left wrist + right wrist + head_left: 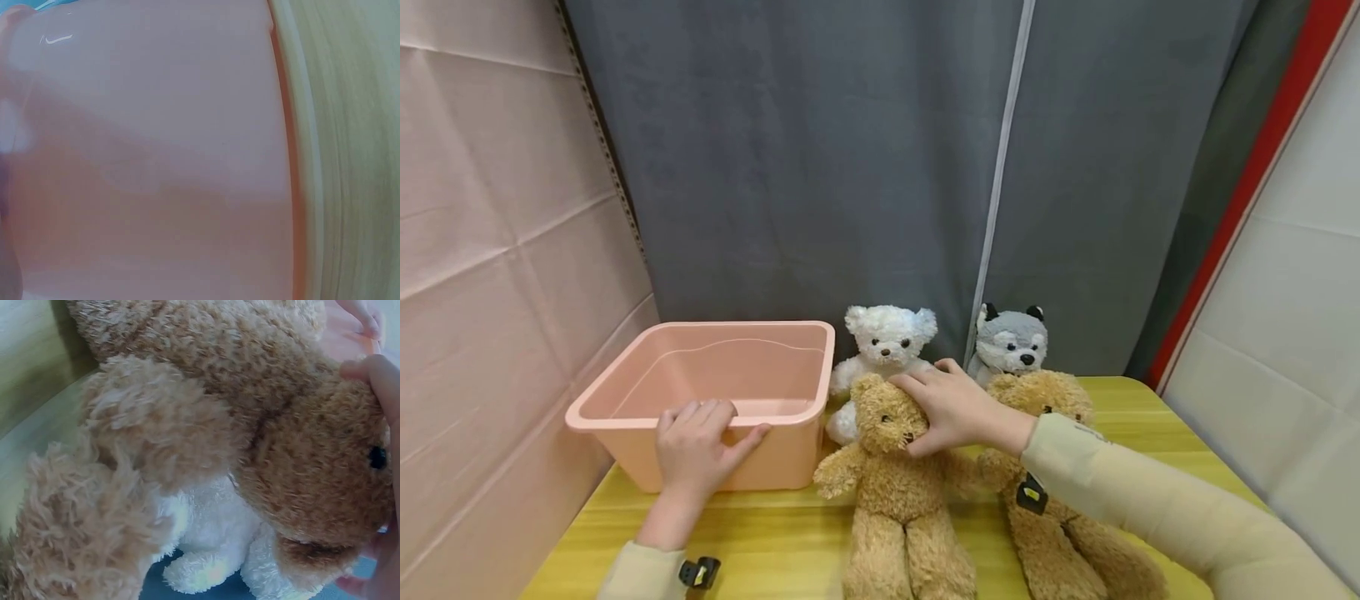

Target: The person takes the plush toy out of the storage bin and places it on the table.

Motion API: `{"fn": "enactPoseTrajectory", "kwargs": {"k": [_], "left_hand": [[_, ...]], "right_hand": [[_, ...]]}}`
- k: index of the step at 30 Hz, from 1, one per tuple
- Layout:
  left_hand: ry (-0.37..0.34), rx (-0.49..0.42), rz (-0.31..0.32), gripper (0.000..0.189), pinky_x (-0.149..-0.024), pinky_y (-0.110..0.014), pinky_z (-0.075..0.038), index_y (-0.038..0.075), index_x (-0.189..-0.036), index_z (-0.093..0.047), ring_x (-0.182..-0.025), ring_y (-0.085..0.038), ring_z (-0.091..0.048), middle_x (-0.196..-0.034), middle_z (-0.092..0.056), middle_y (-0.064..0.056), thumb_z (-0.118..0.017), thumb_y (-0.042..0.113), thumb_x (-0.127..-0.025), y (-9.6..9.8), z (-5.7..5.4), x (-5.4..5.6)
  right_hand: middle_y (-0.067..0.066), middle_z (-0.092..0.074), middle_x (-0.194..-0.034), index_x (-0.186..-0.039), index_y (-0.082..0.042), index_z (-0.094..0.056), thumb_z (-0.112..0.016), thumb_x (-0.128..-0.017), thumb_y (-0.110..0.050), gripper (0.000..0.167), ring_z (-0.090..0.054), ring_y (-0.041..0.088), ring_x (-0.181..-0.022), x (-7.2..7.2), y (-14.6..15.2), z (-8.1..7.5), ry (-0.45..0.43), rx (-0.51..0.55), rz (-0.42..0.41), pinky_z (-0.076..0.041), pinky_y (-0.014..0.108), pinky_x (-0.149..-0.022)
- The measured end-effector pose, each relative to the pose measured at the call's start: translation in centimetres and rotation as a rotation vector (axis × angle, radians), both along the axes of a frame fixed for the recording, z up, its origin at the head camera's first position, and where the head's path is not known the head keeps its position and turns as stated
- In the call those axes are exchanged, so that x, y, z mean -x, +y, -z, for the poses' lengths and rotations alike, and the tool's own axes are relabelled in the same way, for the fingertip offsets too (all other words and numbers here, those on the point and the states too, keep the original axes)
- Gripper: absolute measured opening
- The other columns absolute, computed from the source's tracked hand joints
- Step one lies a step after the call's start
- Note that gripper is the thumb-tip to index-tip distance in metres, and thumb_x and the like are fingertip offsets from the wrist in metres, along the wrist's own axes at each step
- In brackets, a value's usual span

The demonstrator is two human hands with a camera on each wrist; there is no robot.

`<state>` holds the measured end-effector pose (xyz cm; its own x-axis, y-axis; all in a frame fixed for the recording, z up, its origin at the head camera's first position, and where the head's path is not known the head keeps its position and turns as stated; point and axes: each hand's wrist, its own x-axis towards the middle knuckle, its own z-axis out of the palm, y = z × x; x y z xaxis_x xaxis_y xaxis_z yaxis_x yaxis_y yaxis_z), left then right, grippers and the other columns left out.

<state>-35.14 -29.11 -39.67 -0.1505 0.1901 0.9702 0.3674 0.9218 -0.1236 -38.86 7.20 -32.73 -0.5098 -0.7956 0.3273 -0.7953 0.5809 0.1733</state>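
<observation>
My left hand (696,442) grips the near rim of a pink plastic tub (775,458), fingers over the edge and thumb along the outer wall. In the left wrist view the tub's side (156,137) fills most of the picture. With my right hand (958,408) I hold the head of a light brown teddy bear (898,487), which is upright and facing me, right of the tub. The right wrist view shows the thumb and fingers around the bear's head (312,462); part of its face is covered by the hand.
Behind the held bear sits a white teddy bear (887,333). A second brown bear (1037,533) is on the right, partly under my right forearm, with a grey husky plush (1011,342) behind it. All stand on a yellow wood-grain table (775,542) before a grey curtain (812,167).
</observation>
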Motion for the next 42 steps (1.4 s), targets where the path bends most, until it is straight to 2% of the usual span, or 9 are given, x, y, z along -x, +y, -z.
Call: {"fn": "enactPoseTrajectory", "kwargs": {"k": [7,11,15,25,33,37,39,42], "left_hand": [[-0.001,-0.008,0.004,0.068,-0.055,-0.042,-0.025,0.010,-0.066,-0.050,-0.047,-0.022,-0.038,-0.055,-0.048,-0.001,-0.046,0.075,-0.082,0.1,0.0,-0.1],[-0.005,-0.008,0.005,0.068,-0.055,-0.043,-0.025,0.010,-0.066,-0.049,-0.048,-0.022,-0.038,-0.055,-0.048,-0.001,-0.046,0.075,-0.083,0.2,-0.1,-0.1],[-0.011,-0.007,0.004,0.068,-0.056,-0.043,-0.025,0.009,-0.067,-0.050,-0.048,-0.023,-0.038,-0.055,-0.048,-0.001,-0.045,0.075,-0.083,0.2,-0.1,-0.3],[-0.012,-0.009,0.009,0.068,-0.056,-0.043,-0.026,0.009,-0.067,-0.050,-0.048,-0.023,-0.038,-0.055,-0.048,-0.001,-0.045,0.075,-0.083,0.2,0.0,-0.2],[-0.019,-0.007,0.010,0.065,-0.057,-0.043,-0.026,0.010,-0.067,-0.050,-0.049,-0.024,-0.039,-0.055,-0.046,0.000,-0.048,0.073,-0.083,0.1,-0.3,-0.1],[-0.039,-0.010,0.010,0.064,-0.058,-0.043,-0.027,0.009,-0.069,-0.050,-0.050,-0.025,-0.041,-0.056,-0.047,-0.001,-0.049,0.072,-0.083,0.1,-0.4,-0.4],[-0.058,-0.009,0.009,0.064,-0.058,-0.044,-0.027,0.009,-0.070,-0.051,-0.051,-0.026,-0.043,-0.057,-0.049,-0.001,-0.049,0.072,-0.083,0.1,-0.4,-0.6],[-0.130,0.003,0.006,0.064,-0.060,-0.043,-0.029,0.010,-0.072,-0.052,-0.054,-0.027,-0.046,-0.060,-0.051,-0.002,-0.048,0.072,-0.084,0.1,-0.4,-0.9]], "right_hand": [[0.002,-0.054,-0.135,-0.145,-0.012,-0.040,-0.071,-0.067,-0.069,0.102,-0.054,0.016,-0.115,0.2,0.0,-0.3,-0.115,-0.011,0.012,-0.033,0.048,-0.097],[0.001,-0.054,-0.136,-0.148,-0.017,-0.036,-0.064,-0.066,-0.080,0.107,-0.053,0.015,-0.118,0.4,0.2,-0.5,-0.166,0.009,0.026,-0.033,0.047,-0.097],[-0.001,-0.054,-0.137,-0.148,-0.022,-0.035,-0.057,-0.068,-0.083,0.103,-0.052,0.013,-0.119,0.6,0.3,-0.4,-0.177,0.031,0.031,-0.033,0.043,-0.096],[0.000,-0.051,-0.141,-0.147,-0.021,-0.039,-0.051,-0.076,-0.081,0.093,-0.051,0.018,-0.122,0.7,0.4,-0.7,-0.177,0.033,0.053,-0.033,0.046,-0.097],[0.003,-0.052,-0.140,-0.146,-0.021,-0.040,-0.047,-0.083,-0.076,0.084,-0.053,0.021,-0.122,0.7,0.7,-1.6,-0.178,0.039,0.055,-0.032,0.049,-0.098],[0.003,-0.054,-0.138,-0.145,-0.020,-0.041,-0.046,-0.087,-0.072,0.078,-0.055,0.020,-0.118,0.8,1.0,-2.1,-0.190,0.038,0.071,-0.032,0.051,-0.099],[0.003,-0.055,-0.136,-0.146,-0.020,-0.041,-0.047,-0.089,-0.069,0.075,-0.059,0.019,-0.109,0.8,1.3,-2.5,-0.196,0.044,0.086,-0.032,0.052,-0.099],[0.004,-0.054,-0.136,-0.145,-0.019,-0.042,-0.050,-0.091,-0.064,0.071,-0.061,0.019,-0.102,1.0,1.9,-3.0,-0.198,0.055,0.112,-0.032,0.053,-0.099]]}}
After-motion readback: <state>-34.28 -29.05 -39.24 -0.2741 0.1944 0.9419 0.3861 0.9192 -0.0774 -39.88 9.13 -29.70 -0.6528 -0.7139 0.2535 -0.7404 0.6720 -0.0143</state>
